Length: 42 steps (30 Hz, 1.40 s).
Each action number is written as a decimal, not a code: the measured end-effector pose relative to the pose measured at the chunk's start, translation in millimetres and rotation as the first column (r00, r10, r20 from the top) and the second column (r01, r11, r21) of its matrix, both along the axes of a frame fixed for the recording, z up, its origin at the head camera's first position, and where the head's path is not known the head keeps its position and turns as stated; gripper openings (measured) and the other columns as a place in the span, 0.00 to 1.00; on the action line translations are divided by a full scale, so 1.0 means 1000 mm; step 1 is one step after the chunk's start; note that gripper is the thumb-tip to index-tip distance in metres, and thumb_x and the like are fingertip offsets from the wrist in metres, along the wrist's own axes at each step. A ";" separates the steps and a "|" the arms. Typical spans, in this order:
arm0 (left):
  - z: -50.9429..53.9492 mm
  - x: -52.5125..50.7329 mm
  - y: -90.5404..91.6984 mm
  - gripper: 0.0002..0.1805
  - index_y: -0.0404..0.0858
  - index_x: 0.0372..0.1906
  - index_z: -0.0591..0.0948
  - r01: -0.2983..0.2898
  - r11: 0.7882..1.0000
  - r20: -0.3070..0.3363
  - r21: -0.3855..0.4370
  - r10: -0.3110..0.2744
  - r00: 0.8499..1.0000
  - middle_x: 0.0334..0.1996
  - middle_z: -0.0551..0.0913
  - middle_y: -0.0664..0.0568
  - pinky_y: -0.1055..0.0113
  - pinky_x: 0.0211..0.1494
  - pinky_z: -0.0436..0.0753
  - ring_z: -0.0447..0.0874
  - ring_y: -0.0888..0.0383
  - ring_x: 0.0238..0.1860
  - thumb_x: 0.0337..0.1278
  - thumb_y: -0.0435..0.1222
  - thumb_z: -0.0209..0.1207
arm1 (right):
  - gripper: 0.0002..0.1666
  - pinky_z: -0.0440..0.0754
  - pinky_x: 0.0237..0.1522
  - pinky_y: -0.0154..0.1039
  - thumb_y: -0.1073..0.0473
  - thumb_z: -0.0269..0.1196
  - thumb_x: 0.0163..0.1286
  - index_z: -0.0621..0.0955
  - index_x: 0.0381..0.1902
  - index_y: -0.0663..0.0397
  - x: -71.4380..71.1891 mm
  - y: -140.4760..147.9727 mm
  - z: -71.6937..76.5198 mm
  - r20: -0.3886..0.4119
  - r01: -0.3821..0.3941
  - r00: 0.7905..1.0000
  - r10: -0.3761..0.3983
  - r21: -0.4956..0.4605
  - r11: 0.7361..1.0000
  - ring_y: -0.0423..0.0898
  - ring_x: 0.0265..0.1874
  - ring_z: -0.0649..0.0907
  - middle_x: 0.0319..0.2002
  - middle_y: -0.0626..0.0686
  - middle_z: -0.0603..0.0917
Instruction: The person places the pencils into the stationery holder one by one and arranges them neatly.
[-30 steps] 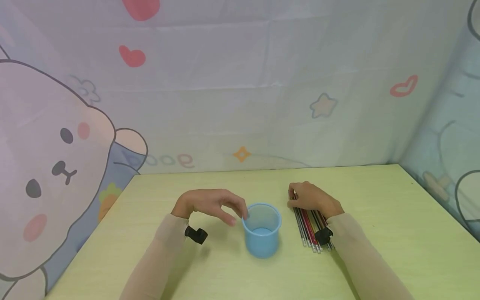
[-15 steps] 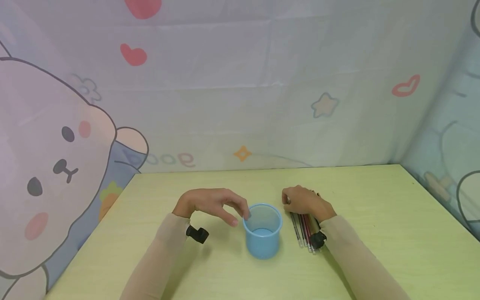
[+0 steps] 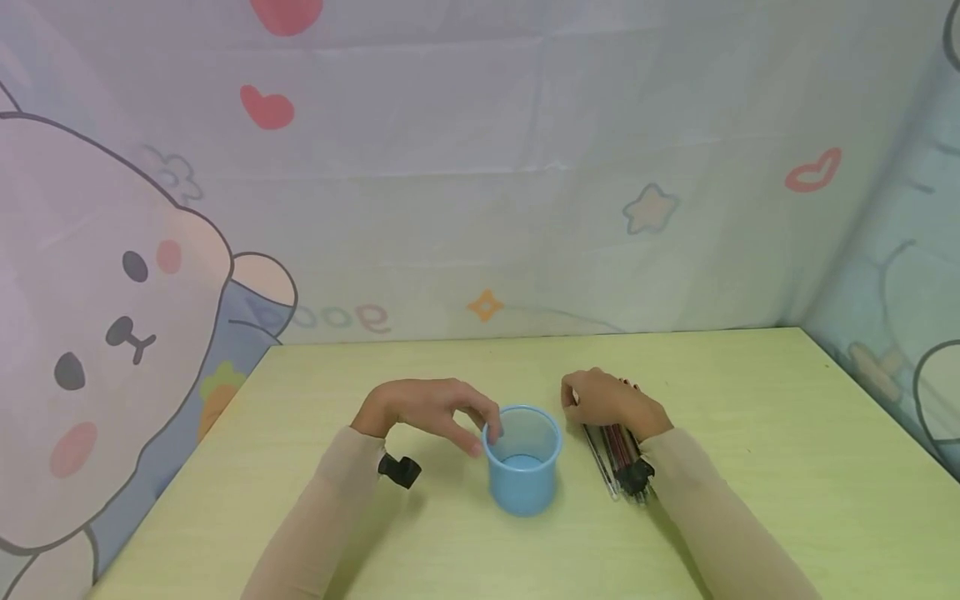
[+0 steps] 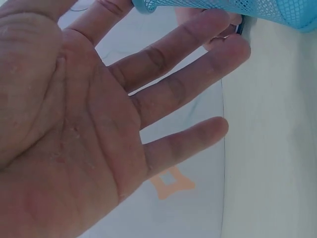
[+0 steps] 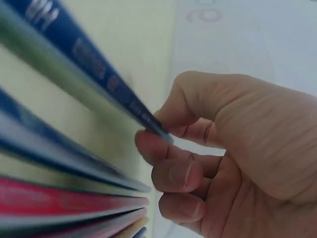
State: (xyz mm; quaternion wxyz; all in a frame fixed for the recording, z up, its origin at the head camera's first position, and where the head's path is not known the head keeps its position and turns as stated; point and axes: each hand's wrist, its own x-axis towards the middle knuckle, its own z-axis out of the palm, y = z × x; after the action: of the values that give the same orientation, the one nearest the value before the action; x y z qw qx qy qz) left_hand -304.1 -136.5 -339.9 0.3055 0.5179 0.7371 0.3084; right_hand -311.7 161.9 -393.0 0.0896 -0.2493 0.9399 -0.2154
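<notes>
A light-blue mesh cup (image 3: 522,490) stands upright on the table, with nothing seen inside it. My left hand (image 3: 437,408) is at its left rim, fingers spread and nearly straight. The index fingertip is at the rim and the thumb is just outside it. In the left wrist view the cup's mesh (image 4: 292,12) crosses the top edge. To the cup's right, my right hand (image 3: 603,398) pinches the far end of a dark blue pencil (image 5: 94,69) between thumb and index finger. Several other pencils (image 5: 74,201), red and blue among them, lie beside it, partly covered by that hand.
The pale yellow table (image 3: 787,467) runs back to a printed cloth backdrop (image 3: 465,217) with hearts, stars and a cartoon bear. Another cloth panel (image 3: 885,292) borders the right side. Black wrist cameras sit on both cuffs.
My right hand has moved left and a little toward me, and one pencil now lies slightly apart from the bunch. My left hand has shifted slightly right, its thumb closer to the cup.
</notes>
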 end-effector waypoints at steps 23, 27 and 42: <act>0.003 -0.001 -0.001 0.09 0.32 0.43 0.81 -0.017 0.999 -0.002 0.037 0.017 1.000 0.46 0.82 0.38 0.58 0.62 0.77 0.82 0.46 0.55 0.65 0.34 0.64 | 0.11 0.72 0.30 0.41 0.65 0.53 0.70 0.78 0.47 0.50 0.021 0.012 0.076 -0.304 -0.013 0.943 -0.137 -0.443 0.897 0.48 0.26 0.75 0.33 0.49 0.83; 0.002 -0.002 0.000 0.09 0.31 0.43 0.81 -0.015 0.999 0.002 0.038 0.015 1.000 0.45 0.81 0.37 0.58 0.62 0.77 0.82 0.45 0.55 0.65 0.34 0.64 | 0.11 0.72 0.27 0.39 0.65 0.54 0.70 0.77 0.47 0.49 0.028 0.009 0.085 -0.342 -0.040 0.928 -0.144 -0.477 0.878 0.47 0.23 0.74 0.31 0.49 0.82; 0.000 -0.001 0.000 0.07 0.32 0.43 0.81 -0.007 0.999 0.017 0.044 0.006 1.000 0.43 0.82 0.39 0.59 0.61 0.78 0.83 0.44 0.53 0.65 0.31 0.63 | 0.10 0.75 0.25 0.34 0.69 0.59 0.69 0.78 0.46 0.52 0.045 -0.022 0.087 -0.508 -0.239 0.855 -0.107 -0.567 0.788 0.43 0.24 0.76 0.32 0.46 0.80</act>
State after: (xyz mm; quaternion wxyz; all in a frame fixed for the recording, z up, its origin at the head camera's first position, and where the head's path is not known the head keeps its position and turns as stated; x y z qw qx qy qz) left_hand -304.8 -136.7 -339.6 0.2993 0.5195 0.7292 0.3300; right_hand -267.1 139.7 -306.2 -0.2423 -0.3468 0.7978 -0.4296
